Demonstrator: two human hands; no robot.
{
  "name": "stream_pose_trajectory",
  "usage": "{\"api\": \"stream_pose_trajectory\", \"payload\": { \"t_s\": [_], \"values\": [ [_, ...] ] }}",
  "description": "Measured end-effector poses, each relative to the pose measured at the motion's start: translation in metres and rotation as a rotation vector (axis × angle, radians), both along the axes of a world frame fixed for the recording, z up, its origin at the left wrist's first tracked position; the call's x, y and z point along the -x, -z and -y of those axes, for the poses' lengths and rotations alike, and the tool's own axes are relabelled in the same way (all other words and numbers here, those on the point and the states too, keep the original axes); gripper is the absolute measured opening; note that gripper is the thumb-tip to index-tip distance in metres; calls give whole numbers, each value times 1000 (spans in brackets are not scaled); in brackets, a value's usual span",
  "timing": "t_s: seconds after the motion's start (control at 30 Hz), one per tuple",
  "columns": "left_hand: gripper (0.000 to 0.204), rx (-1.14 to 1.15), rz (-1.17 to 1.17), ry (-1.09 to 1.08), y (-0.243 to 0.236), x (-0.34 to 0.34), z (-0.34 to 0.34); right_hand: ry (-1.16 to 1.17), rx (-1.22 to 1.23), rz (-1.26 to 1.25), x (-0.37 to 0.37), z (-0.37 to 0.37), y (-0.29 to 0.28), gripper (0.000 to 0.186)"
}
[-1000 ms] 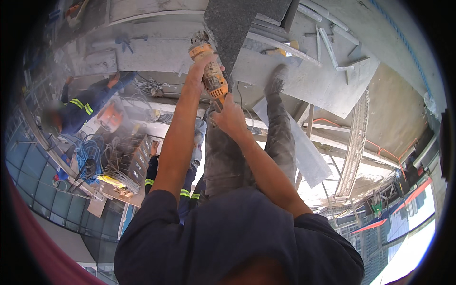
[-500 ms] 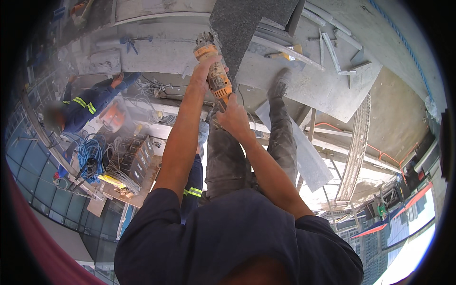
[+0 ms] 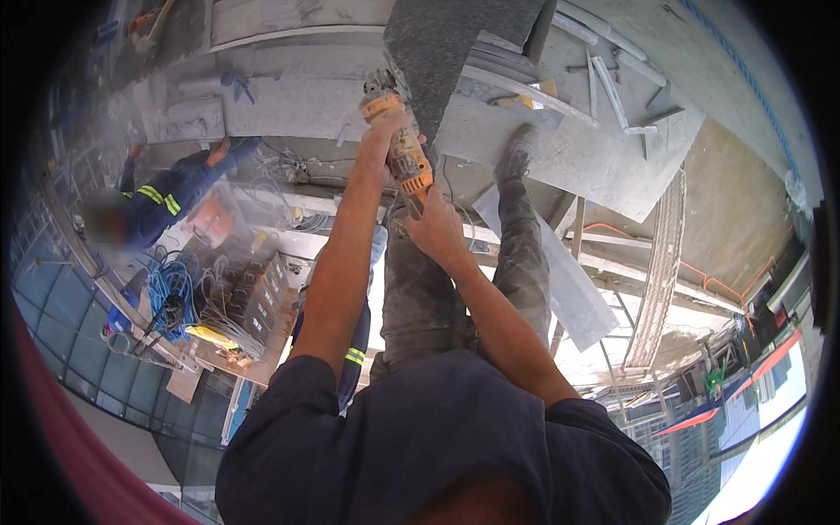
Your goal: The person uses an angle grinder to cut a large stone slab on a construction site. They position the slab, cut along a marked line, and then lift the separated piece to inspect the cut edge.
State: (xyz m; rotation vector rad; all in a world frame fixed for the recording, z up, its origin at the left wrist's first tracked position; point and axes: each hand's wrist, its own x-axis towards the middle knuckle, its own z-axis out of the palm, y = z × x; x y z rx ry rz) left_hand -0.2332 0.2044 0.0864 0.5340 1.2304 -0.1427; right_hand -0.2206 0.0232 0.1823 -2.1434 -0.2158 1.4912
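Observation:
A dusty orange angle grinder (image 3: 409, 168) is held in both my hands, its head pointing away from me. My left hand (image 3: 380, 142) wraps round the front of its body, just behind the head. Around the rear handle closes my right hand (image 3: 437, 229). The grinder's disc (image 3: 398, 77) is at the left edge of a dark speckled stone slab (image 3: 437, 39); whether it touches the stone I cannot tell. Pale dust coats the tool's head.
Offcut strips (image 3: 610, 94) and an orange-yellow tool (image 3: 528, 96) lie right of the slab on a dusty pale board. At left, a co-worker (image 3: 166, 197) in reflective-striped clothing leans over, near a blue cable coil (image 3: 171, 284). Gaps show between planks and a metal walkway (image 3: 658, 271) below.
The grinder and both hands have shifted slightly down and right, still gripping. The co-worker's head and body have moved a little, and the dust at the left looks thicker.

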Motion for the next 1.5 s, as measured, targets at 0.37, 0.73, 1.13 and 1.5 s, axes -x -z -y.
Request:
{"api": "stream_pose_trajectory", "payload": {
  "t_s": [0.37,0.73,1.13,1.5],
  "values": [
    [55,-23,-4,-35,7,-4,0,15,-22,10,-3,-2,5,52],
    [55,-14,-1,-9,15,-8,-13,-2,-13,17,-8,-12,12,54],
    [50,-4,-27,0,-7,2,11,3,-6,5,2,10,-4,53],
    [54,5,-41,-34,11,-7,-4,-17,-25,12,-6,-2,14,56]
  ]
}}
